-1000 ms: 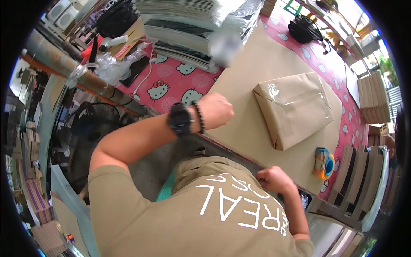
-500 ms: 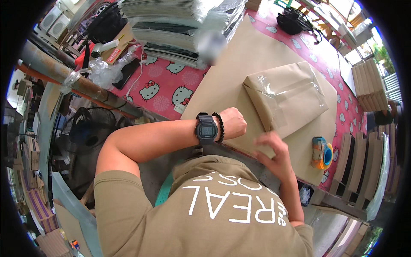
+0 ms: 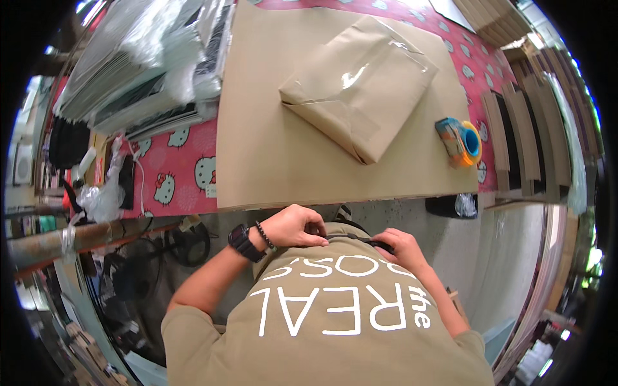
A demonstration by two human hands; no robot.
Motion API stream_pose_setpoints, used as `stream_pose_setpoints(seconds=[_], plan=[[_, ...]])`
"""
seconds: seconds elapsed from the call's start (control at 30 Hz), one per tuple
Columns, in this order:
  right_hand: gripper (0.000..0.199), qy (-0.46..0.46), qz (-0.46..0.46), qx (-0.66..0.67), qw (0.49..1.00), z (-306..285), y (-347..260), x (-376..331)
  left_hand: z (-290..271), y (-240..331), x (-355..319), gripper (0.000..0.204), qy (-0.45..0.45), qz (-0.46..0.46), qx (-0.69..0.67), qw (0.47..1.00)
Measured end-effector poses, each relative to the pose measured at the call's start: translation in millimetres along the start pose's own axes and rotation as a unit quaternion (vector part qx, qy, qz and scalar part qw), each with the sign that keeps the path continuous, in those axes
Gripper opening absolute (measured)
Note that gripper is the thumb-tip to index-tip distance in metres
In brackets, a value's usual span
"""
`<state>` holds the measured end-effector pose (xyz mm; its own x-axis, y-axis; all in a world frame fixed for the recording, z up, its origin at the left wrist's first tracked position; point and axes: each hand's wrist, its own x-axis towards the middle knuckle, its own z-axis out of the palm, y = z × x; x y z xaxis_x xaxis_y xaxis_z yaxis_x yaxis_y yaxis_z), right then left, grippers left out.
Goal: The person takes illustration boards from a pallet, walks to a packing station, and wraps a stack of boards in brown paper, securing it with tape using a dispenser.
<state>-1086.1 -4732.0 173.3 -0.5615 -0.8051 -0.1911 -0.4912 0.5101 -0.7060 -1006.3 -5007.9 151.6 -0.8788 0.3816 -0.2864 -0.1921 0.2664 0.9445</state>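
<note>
At the lower middle of the frame, the left hand (image 3: pixel 293 226) and the right hand (image 3: pixel 400 247) are both pinching a dark strap (image 3: pixel 360 239) against the shirt's neckline; above them, a taped brown paper parcel (image 3: pixel 360 83) is lying on the counter (image 3: pixel 270 161), tape dispenser (image 3: pixel 460 141) at its right

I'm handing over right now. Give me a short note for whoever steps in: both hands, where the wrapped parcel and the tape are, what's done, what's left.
Left hand: at the chest, fingers on a dark strap against the shirt; holds nothing else.
Right hand: also on the strap at the chest.
Brown paper parcel: lies on the sheet of brown paper on the table, clear tape across its top, apart from both hands.
Tape dispenser: orange and blue, on the sheet to the parcel's right, untouched.
Done: parcel looks wrapped and taped.
Left: cannot tell whether every seam is sealed; check its far side.
</note>
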Motion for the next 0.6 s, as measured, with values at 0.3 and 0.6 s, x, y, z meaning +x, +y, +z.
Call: stream_pose_setpoints(seconds=[0.3,0.6], plan=[[0.014,-0.042,-0.123,0.057,0.99,-3,-41,56,-18,-7,-47,0.02,-0.038,-0.033,-0.045,0.998],[0.016,-0.199,-0.298,-0.017,0.934,21,-98,148,-10,-41,-142,0.023,0.093,-0.148,-0.275,0.946]])
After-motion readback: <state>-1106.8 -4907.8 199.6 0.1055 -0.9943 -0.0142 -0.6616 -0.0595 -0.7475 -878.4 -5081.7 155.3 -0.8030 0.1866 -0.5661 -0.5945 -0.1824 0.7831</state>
